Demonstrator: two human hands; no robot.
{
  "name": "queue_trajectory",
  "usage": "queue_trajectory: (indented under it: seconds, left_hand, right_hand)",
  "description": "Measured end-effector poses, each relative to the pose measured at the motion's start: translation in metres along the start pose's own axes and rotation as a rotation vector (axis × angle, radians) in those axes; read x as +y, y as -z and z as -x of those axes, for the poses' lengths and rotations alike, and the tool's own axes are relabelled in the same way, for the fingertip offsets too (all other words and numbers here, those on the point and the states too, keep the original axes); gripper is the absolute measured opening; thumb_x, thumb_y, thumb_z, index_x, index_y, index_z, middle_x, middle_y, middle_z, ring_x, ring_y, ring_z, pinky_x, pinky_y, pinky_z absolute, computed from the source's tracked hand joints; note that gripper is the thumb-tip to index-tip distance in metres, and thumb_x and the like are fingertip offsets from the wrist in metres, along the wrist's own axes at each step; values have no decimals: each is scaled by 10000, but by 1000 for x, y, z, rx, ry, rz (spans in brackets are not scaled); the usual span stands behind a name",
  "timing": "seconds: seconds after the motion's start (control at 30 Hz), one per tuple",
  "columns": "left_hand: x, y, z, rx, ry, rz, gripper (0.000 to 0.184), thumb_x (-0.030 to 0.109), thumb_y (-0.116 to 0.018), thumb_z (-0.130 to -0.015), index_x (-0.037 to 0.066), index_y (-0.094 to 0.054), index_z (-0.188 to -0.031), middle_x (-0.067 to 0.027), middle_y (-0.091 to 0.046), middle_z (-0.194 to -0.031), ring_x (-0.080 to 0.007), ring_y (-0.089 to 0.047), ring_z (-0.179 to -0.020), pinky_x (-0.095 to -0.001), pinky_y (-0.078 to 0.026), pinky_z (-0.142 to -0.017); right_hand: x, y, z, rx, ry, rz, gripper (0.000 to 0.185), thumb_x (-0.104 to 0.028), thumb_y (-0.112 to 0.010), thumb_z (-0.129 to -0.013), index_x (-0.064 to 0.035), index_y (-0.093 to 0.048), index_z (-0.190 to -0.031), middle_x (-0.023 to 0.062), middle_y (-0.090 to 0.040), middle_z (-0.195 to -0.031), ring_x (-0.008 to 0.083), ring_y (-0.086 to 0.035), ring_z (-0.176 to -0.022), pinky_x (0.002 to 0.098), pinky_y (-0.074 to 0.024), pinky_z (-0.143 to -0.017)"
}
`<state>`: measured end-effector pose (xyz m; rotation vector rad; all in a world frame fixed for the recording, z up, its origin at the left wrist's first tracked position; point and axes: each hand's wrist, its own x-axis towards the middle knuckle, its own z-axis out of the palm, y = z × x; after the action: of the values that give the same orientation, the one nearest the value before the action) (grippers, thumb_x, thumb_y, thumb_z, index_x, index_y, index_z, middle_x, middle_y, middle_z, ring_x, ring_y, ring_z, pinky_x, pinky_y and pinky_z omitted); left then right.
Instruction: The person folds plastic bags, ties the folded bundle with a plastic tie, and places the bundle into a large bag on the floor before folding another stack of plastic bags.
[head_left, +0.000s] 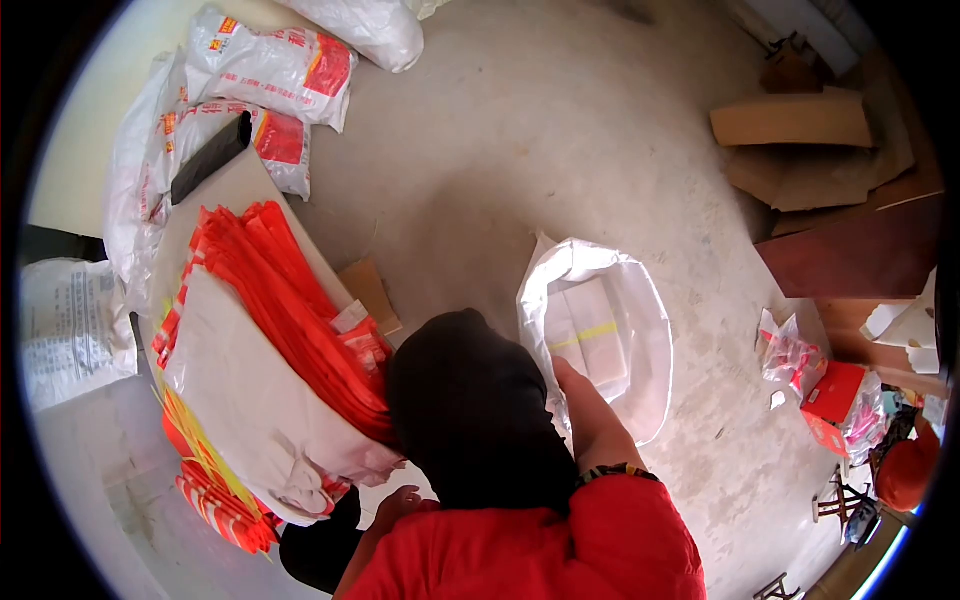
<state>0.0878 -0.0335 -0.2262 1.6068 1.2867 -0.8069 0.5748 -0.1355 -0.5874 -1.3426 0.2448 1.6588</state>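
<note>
A white sack (665, 330) stands on the floor with its mouth open upward. Inside it lies a pale, block-like bundle (585, 330) with a yellow strap across it. My right hand (592, 405), with a dark patterned band at the wrist, reaches over the sack's near side; its fingertips are hidden, so its grip does not show. Low in the view, my left hand (398, 503) is partly seen beside my black-clad leg, mostly covered by my red clothing. Left of the leg lies a pile of folded red mesh bags (290, 310) on a white sheet-like stack (235, 350).
Filled white-and-red printed sacks (270, 70) are heaped at the upper left. A cardboard box (795, 120) with open flaps is at the upper right. To the right sit a red box (832, 392) and a small folding stool (845, 500). A cardboard piece (370, 292) lies beside the red pile.
</note>
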Motion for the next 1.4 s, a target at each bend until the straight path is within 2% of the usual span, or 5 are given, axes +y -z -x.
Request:
queue_trajectory:
  seconds: [0.37, 0.77, 1.07, 1.27, 1.4]
  left_hand:
    - [8, -1, -10, 22, -59, 0, 485, 462, -572, -992, 62, -657, -1254, -181, -747, -1130, -337, -712, -1081, -434, -546, -935]
    - [-1, -7, -2, 67, -118, -22, 492, 487, -551, -1001, 52, -683, -1192, -198, -743, -1118, -358, -701, -1087, -447, -538, -943]
    - [-1, -10, -8, 82, -155, -62, 508, 505, -535, -1008, 46, -702, -1146, -211, -739, -1109, -374, -693, -1091, -456, -532, -948]
    - [3, -10, -14, 89, -186, -100, 523, 517, -524, -1012, 41, -714, -1116, -219, -737, -1103, -385, -688, -1094, -462, -528, -952]
    - [4, -8, -16, 79, -218, -155, 535, 526, -517, -1015, 38, -723, -1095, -225, -736, -1099, -392, -685, -1096, -466, -526, -954]
  right_hand:
    - [-41, 0, 25, 174, 399, 735, 381, -338, -579, -1015, -48, -735, -1206, 95, -747, -1066, 183, -673, -978, 358, -527, -867]
    - [-196, -100, 191, 534, 842, 133, 332, -261, -510, -1078, -34, -632, -1285, 77, -717, -1052, 145, -674, -880, 295, -522, -760]
    - [-338, -286, 380, 38, 1196, -23, 276, -194, -564, -1076, -30, -622, -1290, 63, -692, -1105, 155, -629, -1013, 316, -506, -928]
    - [-266, -376, 484, -863, 1296, 589, 278, -125, -580, -1042, 3, -605, -1288, 95, -681, -1147, 196, -648, -1066, 355, -515, -958]
    - [-181, -416, 458, -1286, 648, 1096, 408, -198, -609, -1034, -52, -579, -1413, 133, -665, -1280, 226, -633, -1154, 347, -510, -992]
